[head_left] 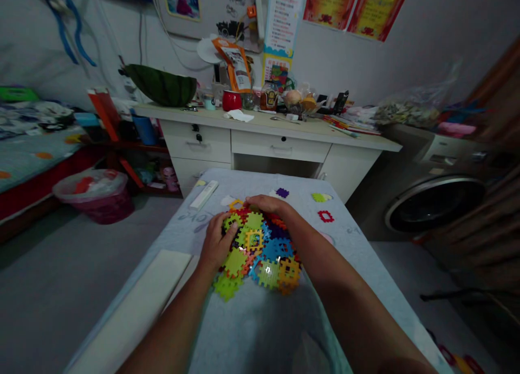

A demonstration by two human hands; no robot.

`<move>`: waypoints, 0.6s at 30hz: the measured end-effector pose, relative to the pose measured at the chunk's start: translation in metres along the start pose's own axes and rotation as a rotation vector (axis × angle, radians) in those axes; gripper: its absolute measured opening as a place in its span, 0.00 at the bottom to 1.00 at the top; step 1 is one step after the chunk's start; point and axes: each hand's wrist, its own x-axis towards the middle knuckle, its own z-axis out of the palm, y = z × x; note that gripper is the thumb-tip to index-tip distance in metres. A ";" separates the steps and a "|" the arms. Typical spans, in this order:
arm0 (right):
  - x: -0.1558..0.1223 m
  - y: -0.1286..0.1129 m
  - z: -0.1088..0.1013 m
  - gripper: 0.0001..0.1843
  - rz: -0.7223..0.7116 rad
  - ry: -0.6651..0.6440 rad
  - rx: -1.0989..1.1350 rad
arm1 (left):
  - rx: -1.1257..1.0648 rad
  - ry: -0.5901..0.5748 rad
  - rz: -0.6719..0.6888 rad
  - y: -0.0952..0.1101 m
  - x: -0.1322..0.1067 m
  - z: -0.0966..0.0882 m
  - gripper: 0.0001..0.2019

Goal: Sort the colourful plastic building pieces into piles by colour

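On the cloth-covered table lies a heap of interlocking plastic puzzle tiles [247, 247] with notched edges, lime green, blue, orange, red and purple. Some are solid squares, others hollow frames. My left hand [217, 241] rests against the heap's left side, thumb apart from the fingers and over a lime green tile [234, 261]. My right hand [266, 203] curves over the far side of the heap, its fingertips partly hidden near a yellow frame tile [236, 204]. Both hands cup the heap; neither has a single tile plainly gripped.
A purple tile [282, 192], a red frame tile [325, 216] and a green tile [319, 197] lie apart on the table [349, 287]. A white strip [204, 195] lies at the far left. Beyond stands a cluttered white desk [199, 144]; a washing machine [430, 184] is at right.
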 end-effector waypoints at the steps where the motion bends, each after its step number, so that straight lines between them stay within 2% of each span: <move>1: -0.008 -0.001 -0.004 0.24 -0.050 0.060 0.016 | -0.004 -0.001 0.001 -0.001 0.000 0.000 0.19; 4: -0.035 0.005 -0.018 0.19 -0.106 0.242 0.036 | -0.006 -0.003 0.004 -0.004 0.000 0.001 0.19; 8: -0.065 0.029 -0.028 0.14 0.103 0.442 -0.112 | -0.005 -0.016 0.004 -0.005 0.000 0.001 0.19; 10: -0.073 0.040 -0.025 0.14 0.210 0.440 -0.206 | -0.001 -0.020 -0.001 -0.005 0.000 0.001 0.19; 12: -0.076 0.047 -0.018 0.18 0.259 0.388 -0.253 | 0.002 -0.020 -0.006 -0.004 0.000 0.001 0.19; 18: -0.071 0.044 -0.006 0.26 0.234 0.381 -0.232 | 0.009 -0.033 0.003 -0.003 0.000 0.000 0.19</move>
